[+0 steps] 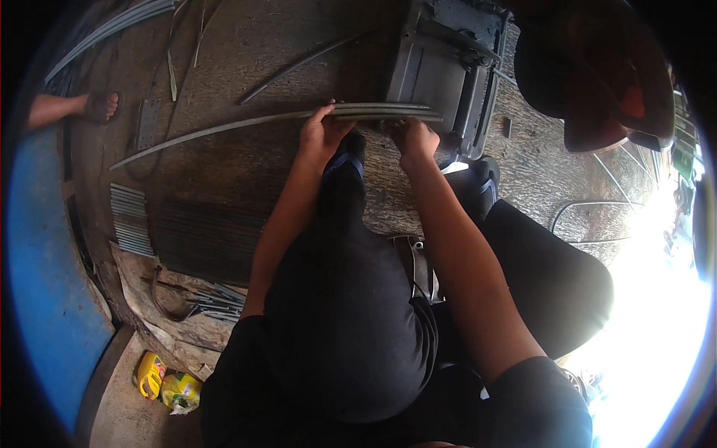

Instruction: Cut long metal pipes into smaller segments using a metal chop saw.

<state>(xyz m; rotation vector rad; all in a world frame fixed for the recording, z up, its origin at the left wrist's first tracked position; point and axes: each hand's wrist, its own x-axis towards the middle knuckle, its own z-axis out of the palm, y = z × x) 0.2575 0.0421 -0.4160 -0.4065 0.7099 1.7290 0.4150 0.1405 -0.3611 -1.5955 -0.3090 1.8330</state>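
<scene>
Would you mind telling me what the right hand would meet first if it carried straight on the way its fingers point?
The right hand already touches the bundle of long metal rods; straight beyond it stands the dark metal frame, probably next, though depth is unclear.

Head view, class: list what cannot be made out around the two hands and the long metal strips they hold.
- Right hand fingers: curled under the metal strips, grip hidden.
- Left hand palm: turned away, only its back shows.
- Grey machine: top cut off by the picture's edge.
- Right side of the ground: washed out by sun glare.
- Yellow bottles: too small to identify.
</scene>
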